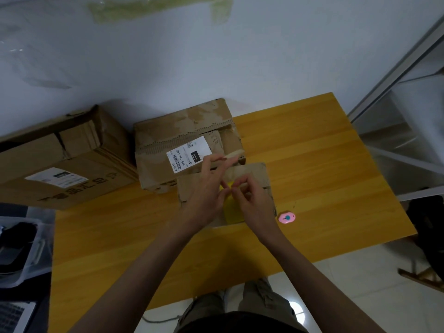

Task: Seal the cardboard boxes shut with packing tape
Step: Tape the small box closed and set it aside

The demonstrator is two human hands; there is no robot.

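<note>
On the wooden table [312,164], a small cardboard box [254,175] sat near the middle, just in front of a larger worn box [177,131] that carried a white shipping label [189,153]. Both hands met over the small box. The left hand [206,191] had its fingers mostly extended, and a strip of yellowish tape [234,153] stuck out past its fingertips. The right hand [249,200] had curled fingers that pinched the tape close to the left hand. A yellow patch [233,211] showed between the wrists; what it was could not be told. A small pink object [286,218] lay just right of the small box. A big box [60,159] stood to the far left.
</note>
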